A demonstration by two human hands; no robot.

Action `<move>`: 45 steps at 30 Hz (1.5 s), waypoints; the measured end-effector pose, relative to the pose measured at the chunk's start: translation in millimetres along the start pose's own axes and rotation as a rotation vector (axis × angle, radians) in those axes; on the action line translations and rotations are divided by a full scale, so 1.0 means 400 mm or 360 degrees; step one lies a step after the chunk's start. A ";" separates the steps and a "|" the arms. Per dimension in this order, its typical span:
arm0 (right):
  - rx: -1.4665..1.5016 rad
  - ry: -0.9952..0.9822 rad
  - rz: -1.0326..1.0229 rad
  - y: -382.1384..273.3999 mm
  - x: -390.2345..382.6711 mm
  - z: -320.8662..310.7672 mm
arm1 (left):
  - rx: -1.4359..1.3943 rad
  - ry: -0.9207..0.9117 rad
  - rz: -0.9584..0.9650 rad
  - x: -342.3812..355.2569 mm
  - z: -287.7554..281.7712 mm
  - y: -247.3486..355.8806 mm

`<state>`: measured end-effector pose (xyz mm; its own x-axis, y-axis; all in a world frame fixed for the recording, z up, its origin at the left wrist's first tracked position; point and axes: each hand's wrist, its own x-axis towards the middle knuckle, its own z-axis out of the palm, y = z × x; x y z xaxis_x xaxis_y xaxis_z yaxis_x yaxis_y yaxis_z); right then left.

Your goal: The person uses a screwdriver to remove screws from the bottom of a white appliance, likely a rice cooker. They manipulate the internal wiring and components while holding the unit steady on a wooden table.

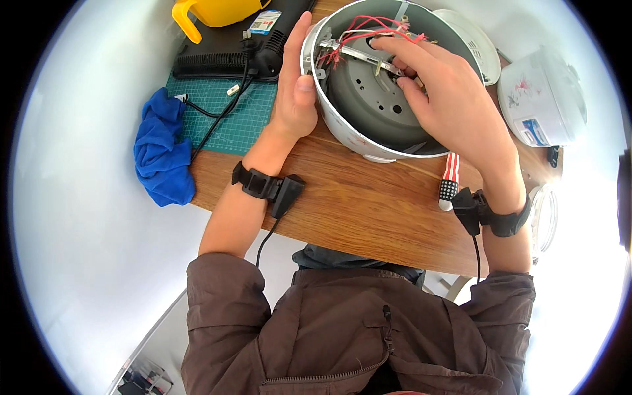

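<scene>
A rice cooker body (349, 128), opened at its underside, lies tipped on the table. Inside are a dark grey domed pan with several holes, red and white wires (375, 29) and a thin metal strip (359, 52) running across. My left hand (294, 99) steadies the cooker at its left rim, thumb over the edge and fingers stretched along the outer wall. Reaching in over the right rim, my right hand (438, 82) has its thumb and fingers closed at the inner end of the metal strip. The fingertips partly hide that end.
At left lie a blue cloth (163, 148), a green cutting mat (217, 125), a black device (217, 62) with its cable, and a yellow handled container (220, 12). A screwdriver with a striped handle (449, 181) lies below the cooker. At right stands a white lidded pot (543, 99).
</scene>
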<state>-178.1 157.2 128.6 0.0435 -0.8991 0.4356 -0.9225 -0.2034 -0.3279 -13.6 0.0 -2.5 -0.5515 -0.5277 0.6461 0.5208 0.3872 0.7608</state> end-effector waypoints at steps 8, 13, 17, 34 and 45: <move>-0.0032 0.0085 0.0102 -0.009 0.012 0.011 | 0.0125 0.0081 0.0024 -0.005 0.009 0.004; -0.0209 0.0197 0.0026 -0.010 0.006 0.023 | 0.0151 0.0110 0.0146 0.003 0.030 0.030; -0.0300 0.0184 -0.0073 -0.008 0.007 0.024 | 0.0206 0.0115 0.0156 -0.001 0.018 0.016; -0.0313 0.0455 -0.0181 -0.029 0.014 -0.013 | -0.0277 0.0183 -0.0187 0.035 -0.001 0.015; -0.0276 0.0409 0.0650 0.093 -0.294 -0.056 | -0.0344 0.0246 -0.0510 0.036 -0.017 -0.018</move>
<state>-226.1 264.0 83.8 -0.4097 -0.7630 0.5001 -0.8954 0.2316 -0.3802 -20.9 -15.5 1.0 -0.6121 -0.7096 0.3492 0.4726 0.0258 0.8809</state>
